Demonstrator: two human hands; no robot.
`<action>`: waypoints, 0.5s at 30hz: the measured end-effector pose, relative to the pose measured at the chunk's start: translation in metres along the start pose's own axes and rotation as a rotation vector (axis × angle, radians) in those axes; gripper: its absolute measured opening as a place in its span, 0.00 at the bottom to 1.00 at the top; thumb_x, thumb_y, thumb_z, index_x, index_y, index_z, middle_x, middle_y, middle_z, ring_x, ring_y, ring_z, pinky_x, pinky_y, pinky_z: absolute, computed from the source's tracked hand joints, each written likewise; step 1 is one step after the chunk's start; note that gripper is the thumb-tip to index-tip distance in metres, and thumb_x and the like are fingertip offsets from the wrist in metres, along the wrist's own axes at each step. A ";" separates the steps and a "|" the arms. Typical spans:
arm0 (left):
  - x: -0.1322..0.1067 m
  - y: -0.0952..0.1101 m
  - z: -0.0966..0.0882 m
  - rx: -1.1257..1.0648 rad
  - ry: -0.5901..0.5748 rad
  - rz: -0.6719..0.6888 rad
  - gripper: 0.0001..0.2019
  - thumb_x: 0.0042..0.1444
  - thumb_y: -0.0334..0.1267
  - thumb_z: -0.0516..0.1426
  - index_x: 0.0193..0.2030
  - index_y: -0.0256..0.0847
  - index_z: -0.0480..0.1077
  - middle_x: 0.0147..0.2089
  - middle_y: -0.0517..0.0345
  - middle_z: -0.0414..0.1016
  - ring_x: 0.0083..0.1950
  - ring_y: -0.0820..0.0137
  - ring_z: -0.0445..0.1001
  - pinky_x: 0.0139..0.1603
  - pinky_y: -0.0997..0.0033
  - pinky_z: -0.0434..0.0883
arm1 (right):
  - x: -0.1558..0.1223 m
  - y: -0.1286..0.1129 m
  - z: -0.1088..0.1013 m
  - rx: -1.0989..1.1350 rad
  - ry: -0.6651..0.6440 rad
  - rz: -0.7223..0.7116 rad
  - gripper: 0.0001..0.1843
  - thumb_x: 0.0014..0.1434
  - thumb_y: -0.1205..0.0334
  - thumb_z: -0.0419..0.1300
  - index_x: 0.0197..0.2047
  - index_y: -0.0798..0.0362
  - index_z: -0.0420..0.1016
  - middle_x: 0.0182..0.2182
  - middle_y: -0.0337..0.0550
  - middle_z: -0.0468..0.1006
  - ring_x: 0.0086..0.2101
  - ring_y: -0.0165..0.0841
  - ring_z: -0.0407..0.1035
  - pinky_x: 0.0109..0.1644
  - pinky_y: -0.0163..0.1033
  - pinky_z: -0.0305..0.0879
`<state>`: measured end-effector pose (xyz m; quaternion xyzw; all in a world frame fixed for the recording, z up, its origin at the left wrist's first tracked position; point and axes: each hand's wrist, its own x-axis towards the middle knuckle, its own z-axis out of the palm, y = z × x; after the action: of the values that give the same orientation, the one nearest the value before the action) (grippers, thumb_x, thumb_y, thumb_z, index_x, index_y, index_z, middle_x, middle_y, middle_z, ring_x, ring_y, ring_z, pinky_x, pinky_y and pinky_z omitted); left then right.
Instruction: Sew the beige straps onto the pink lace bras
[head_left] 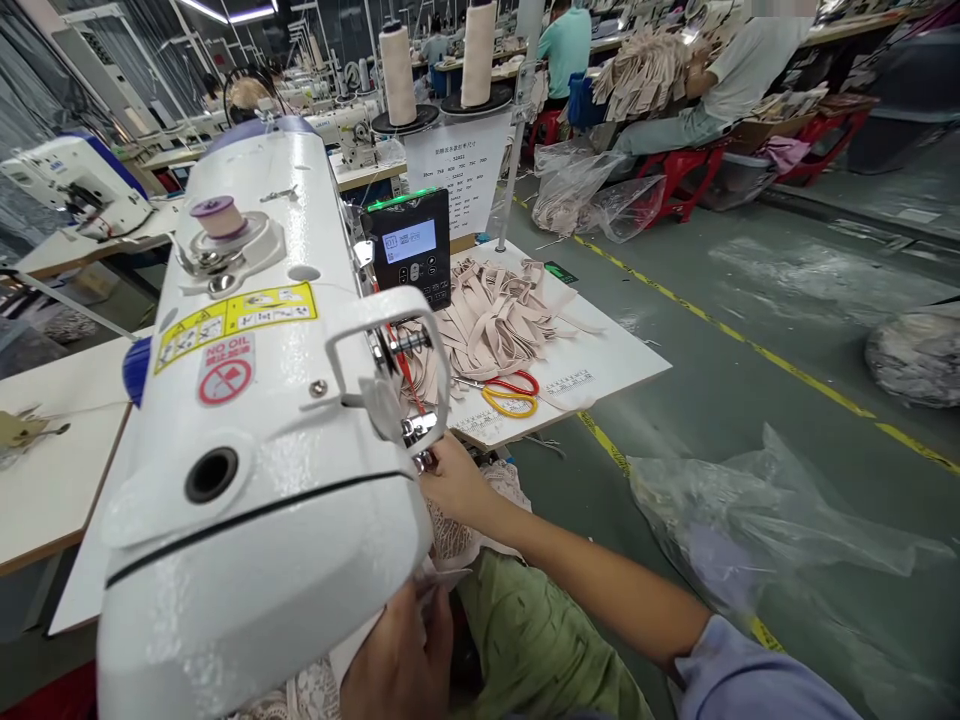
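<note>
A white sewing machine (285, 420) fills the left and middle of the head view. My right hand (459, 488) is at its needle end, closed on a piece of beige lace fabric (454, 535); its fingertips are partly hidden by the machine. Lower down, my left hand (401, 655) has its fingers bent around the pale edge of the same lace piece, just under the machine head. More lace (311, 695) hangs at the bottom. The needle and presser foot are mostly out of sight.
Beige fabric strips (499, 315) are heaped on the white tabletop (615, 365), beside red-and-yellow-handled scissors (514, 393). A control panel (409, 245) stands behind the machine, near two thread cones (480, 55). Plastic bags (742, 530) lie on the floor. Other people (750, 75) sit farther back.
</note>
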<state>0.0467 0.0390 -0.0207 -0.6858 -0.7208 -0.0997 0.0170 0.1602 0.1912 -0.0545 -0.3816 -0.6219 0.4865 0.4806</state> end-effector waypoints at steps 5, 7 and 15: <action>-0.010 -0.016 0.007 -0.069 -0.066 -0.041 0.31 0.67 0.47 0.49 0.73 0.42 0.48 0.49 0.41 0.82 0.35 0.54 0.83 0.27 0.65 0.70 | -0.011 0.003 -0.001 0.092 0.026 0.054 0.17 0.58 0.58 0.65 0.51 0.48 0.71 0.46 0.42 0.69 0.31 0.29 0.63 0.35 0.37 0.63; -0.014 -0.020 0.008 -0.097 -0.037 -0.075 0.33 0.65 0.48 0.51 0.73 0.38 0.48 0.50 0.38 0.81 0.35 0.55 0.83 0.29 0.64 0.72 | -0.019 0.005 -0.004 0.135 0.017 0.119 0.17 0.60 0.55 0.63 0.52 0.48 0.70 0.42 0.40 0.69 0.32 0.29 0.64 0.36 0.36 0.63; -0.033 0.012 0.018 -0.256 0.027 -0.117 0.41 0.63 0.47 0.54 0.74 0.28 0.42 0.59 0.27 0.73 0.46 0.48 0.82 0.38 0.56 0.78 | -0.079 -0.011 -0.022 0.095 -0.056 0.135 0.22 0.60 0.43 0.62 0.48 0.51 0.69 0.43 0.45 0.73 0.44 0.37 0.67 0.51 0.42 0.63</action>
<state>0.0626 0.0096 -0.0418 -0.6376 -0.7406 -0.2012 -0.0668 0.2011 0.1195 -0.0601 -0.3858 -0.5843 0.5570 0.4467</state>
